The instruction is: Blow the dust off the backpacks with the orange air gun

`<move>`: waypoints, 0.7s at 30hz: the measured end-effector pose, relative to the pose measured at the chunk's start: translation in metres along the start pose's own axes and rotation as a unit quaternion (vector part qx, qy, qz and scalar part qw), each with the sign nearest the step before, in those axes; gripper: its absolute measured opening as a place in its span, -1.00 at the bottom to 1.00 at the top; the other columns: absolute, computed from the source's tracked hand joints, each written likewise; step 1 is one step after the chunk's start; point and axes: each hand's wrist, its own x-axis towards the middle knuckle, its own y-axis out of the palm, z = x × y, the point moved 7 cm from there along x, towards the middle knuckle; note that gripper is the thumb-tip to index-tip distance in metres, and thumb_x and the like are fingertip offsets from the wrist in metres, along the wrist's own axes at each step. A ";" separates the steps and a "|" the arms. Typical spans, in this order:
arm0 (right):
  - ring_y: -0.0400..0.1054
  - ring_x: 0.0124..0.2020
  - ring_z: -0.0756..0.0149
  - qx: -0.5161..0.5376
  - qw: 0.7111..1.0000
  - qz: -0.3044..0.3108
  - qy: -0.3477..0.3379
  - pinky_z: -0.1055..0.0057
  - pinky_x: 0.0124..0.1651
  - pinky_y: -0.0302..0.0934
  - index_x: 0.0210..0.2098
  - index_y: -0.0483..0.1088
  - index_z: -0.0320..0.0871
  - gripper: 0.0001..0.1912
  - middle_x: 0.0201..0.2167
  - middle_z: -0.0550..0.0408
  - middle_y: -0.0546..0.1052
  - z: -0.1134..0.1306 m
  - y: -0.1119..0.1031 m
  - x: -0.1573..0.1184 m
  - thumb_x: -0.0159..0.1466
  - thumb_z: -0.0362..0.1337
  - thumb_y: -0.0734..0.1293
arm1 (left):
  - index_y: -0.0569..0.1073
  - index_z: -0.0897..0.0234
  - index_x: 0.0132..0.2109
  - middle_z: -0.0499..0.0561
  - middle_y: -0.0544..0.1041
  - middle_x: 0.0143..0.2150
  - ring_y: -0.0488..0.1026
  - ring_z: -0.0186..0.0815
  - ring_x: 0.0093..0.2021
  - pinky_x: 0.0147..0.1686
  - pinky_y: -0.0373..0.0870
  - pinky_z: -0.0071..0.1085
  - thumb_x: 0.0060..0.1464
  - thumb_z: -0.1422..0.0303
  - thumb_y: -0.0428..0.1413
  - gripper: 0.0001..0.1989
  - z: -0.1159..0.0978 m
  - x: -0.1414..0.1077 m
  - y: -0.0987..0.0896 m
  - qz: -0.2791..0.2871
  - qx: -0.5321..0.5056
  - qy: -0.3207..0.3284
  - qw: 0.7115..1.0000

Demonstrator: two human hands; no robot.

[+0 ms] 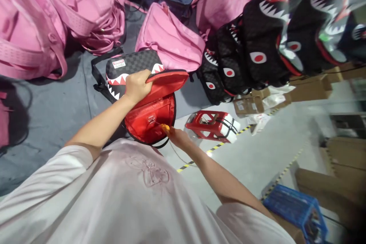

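A black checkered backpack with a shark-mouth print lies on the grey cloth in front of me, its red-lined compartment unzipped. My left hand is closed on the edge of its lifted flap. At the near right side of the opening, my right hand is closed on a small orange-yellow tool, its thin tip pointing into the red lining. The tool's exact kind cannot be made out. A thin cord hangs below that hand.
Pink backpacks lie behind and to the left on the grey cloth. Several black shark-print backpacks stand at right. On the floor are a red stool, cardboard boxes and a blue crate.
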 end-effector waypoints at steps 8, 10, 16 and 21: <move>0.45 -0.13 0.08 -0.031 0.978 -0.168 -0.119 0.28 -0.07 0.17 0.14 0.28 -0.32 -0.54 -0.14 -0.26 0.55 0.065 0.015 0.076 0.42 -0.09 0.17 | 0.51 0.25 -0.31 0.02 0.55 -0.42 0.49 -0.23 -0.37 -0.37 0.26 -0.37 -0.04 0.40 0.01 -0.81 -0.012 -0.009 -0.009 -0.003 0.031 0.040 0.999; 0.46 -0.26 0.14 0.037 0.975 -0.217 0.008 0.35 -0.23 0.14 0.11 0.29 -0.36 -0.54 -0.26 -0.20 0.56 0.044 0.018 0.087 0.47 -0.11 0.05 | 0.51 0.26 -0.31 0.02 0.55 -0.42 0.49 -0.24 -0.37 -0.36 0.26 -0.37 -0.05 0.40 0.01 -0.81 -0.005 -0.011 -0.014 -0.014 0.042 0.029 0.999; 0.43 -0.37 0.26 0.108 0.953 -0.277 -0.054 0.43 -0.35 0.02 0.10 0.32 -0.29 -0.57 -0.33 -0.07 0.59 0.039 0.031 0.086 0.43 -0.08 0.16 | 0.50 0.27 -0.31 0.02 0.54 -0.42 0.49 -0.23 -0.38 -0.36 0.26 -0.37 -0.10 0.41 0.00 -0.79 -0.004 -0.010 -0.013 -0.022 0.035 0.043 0.998; 0.46 -0.36 0.22 0.115 0.954 -0.272 -0.052 0.43 -0.36 0.00 0.13 0.33 -0.27 -0.54 -0.32 -0.06 0.60 0.034 0.035 0.084 0.44 -0.07 0.12 | 0.48 0.26 -0.33 0.02 0.52 -0.44 0.48 -0.23 -0.39 -0.36 0.26 -0.36 -0.09 0.40 0.00 -0.82 -0.012 -0.009 -0.005 -0.013 0.026 0.051 0.998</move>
